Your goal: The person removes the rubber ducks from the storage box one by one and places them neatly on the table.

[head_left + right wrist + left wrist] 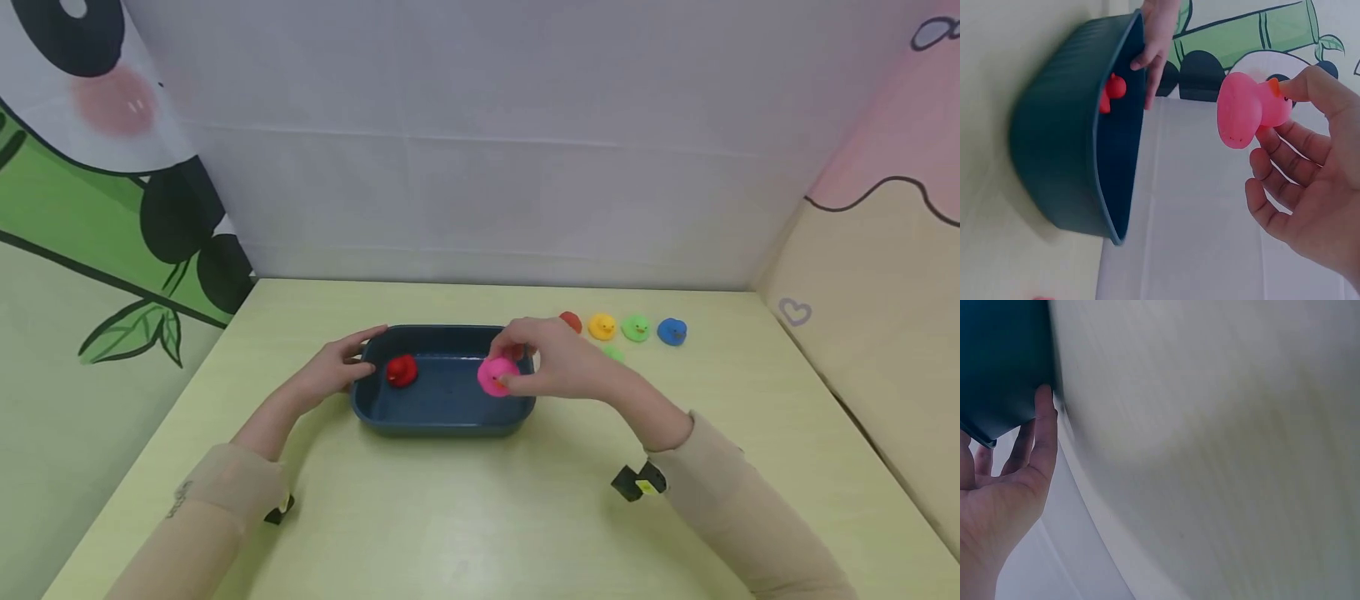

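A dark blue plastic basin [450, 425] sits on the table, with a red rubber duck [402, 371] inside toward its left end. My left hand [336, 365] holds the basin's left end, thumb by the rim; in the left wrist view its fingers [1045, 434] lie against the outer wall. Over the basin's right end, my right hand [558, 358] pinches a pink rubber duck [495, 377] between thumb and fingers. The right wrist view shows the pink duck [1244, 109] raised apart from the basin [1054, 125], its flat base facing the basin.
Behind my right hand stand a yellow duck [602, 326], a green duck [636, 327] and a blue duck [672, 332] in a row. A red duck [572, 321] and another green duck [613, 353] are partly hidden by that hand. A pale cloth wall [480, 208] closes the table's back.
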Demonstrator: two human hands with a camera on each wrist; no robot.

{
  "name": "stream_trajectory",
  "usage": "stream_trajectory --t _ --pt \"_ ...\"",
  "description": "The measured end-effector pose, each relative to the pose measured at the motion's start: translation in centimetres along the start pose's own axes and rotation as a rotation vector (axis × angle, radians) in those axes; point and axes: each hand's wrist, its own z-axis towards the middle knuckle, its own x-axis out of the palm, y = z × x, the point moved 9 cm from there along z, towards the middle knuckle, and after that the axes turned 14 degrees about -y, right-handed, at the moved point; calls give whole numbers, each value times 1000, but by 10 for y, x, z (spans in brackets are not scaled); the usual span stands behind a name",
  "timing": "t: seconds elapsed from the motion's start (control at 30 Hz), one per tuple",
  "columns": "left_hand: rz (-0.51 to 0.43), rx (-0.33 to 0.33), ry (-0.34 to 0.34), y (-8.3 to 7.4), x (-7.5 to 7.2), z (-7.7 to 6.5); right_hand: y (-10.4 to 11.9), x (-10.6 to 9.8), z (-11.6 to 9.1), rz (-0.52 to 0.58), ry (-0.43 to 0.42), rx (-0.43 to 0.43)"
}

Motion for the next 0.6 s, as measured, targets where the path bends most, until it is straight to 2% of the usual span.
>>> stream_trajectory --t 0.2,0.6 --pt "0 -2 -2 1 0 0 -7 -26 -8 -55 -54 8" --pt "3 -7 7 -2 -1 -3 -21 -70 -30 -83 -134 6"
